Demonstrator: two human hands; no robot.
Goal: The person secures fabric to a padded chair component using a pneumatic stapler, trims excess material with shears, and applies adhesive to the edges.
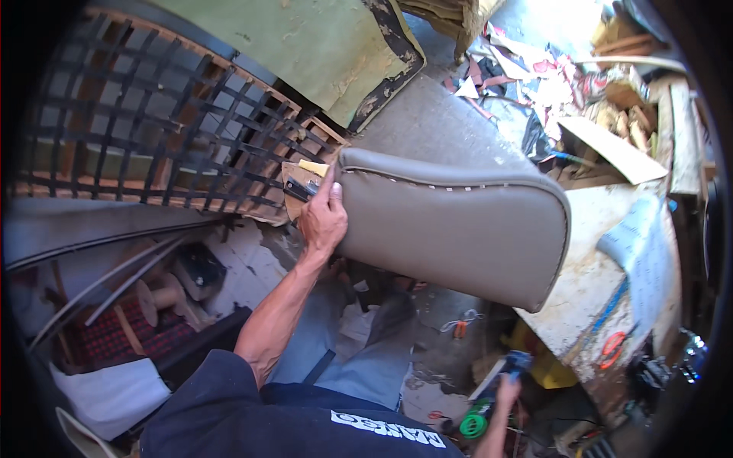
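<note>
A grey upholstered panel [450, 229] with rounded corners and a piped seam spans the middle of the view. My left hand [322, 220] grips its left end, with the thumb and a finger against the edge. Just beyond those fingers lie a dark tool [299, 188] and a piece of yellow foam [313, 167]. Low on the right, my right hand [507, 391] is closed round a blue tool [518, 361]; its exact kind is hard to make out. A bright green coil [473, 424] is beside that hand.
A wooden frame with black webbing [153, 114] and a worn green panel [305, 53] stand at upper left. Fabric scraps [527, 69] litter the floor at upper right. Orange-handled scissors [612, 349] lie on the right-hand board [588, 252]. A wooden spool [156, 298] is at left.
</note>
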